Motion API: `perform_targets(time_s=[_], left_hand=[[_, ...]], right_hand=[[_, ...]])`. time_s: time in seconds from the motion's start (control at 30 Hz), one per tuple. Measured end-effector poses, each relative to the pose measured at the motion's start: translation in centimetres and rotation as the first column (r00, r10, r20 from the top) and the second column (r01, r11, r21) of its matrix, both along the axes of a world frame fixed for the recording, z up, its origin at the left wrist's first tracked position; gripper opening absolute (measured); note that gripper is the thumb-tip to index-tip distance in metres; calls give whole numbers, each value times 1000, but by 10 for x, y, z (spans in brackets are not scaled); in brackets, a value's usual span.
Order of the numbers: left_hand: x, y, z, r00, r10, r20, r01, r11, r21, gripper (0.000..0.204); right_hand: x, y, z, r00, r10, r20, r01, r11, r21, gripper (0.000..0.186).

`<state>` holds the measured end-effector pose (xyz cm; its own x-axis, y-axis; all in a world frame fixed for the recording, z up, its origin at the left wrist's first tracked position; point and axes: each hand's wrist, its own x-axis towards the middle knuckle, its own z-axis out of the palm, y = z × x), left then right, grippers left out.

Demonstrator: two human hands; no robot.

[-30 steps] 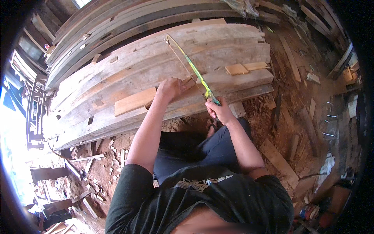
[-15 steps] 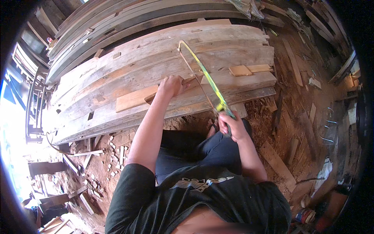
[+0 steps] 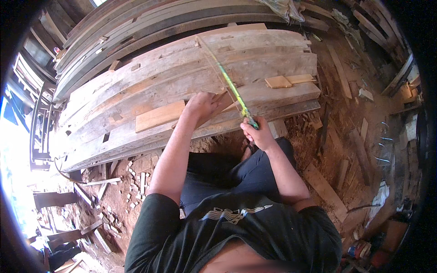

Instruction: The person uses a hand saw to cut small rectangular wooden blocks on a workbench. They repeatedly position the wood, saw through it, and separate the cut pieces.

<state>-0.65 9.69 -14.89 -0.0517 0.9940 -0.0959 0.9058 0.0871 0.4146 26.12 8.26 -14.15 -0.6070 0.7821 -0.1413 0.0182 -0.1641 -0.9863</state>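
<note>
My right hand is closed round the handle end of a yellow-green bow saw. The saw reaches up and to the left across the timber, its thin blade on the left side of the frame, next to the end of a wood strip. Whether the blade touches the strip is hard to tell. My left hand grips this strip and presses it down on a bench of thick, weathered beams. Just left of that hand lies a flat, lighter board.
Two small wood pieces lie at the bench's right end. Long planks are stacked beyond it. Small offcuts litter the floor at the left, with sawdust and scrap boards at the right.
My right hand has moved up and left, pushing the saw farther across the bench; its frame now appears nearly edge-on. My left hand stays on the wood strip.
</note>
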Motion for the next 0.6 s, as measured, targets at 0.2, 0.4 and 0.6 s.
perform_targets(time_s=[0.2,0.4,0.6], left_hand=[[-5,-4,4,999,-19,-31,20,1000,24,41],[6,11,23,961,-149,-235,134,988,-81,43],[-2,15,28,991,-68,-115,56,992,-111,50]], right_hand=[[3,6,12,997,31,71,-29,999,-24,30],[23,1,-1,967,-1,-257,-49,980,-190,30],[-4,-6,-14,999,-17,-48,14,999,-53,24]])
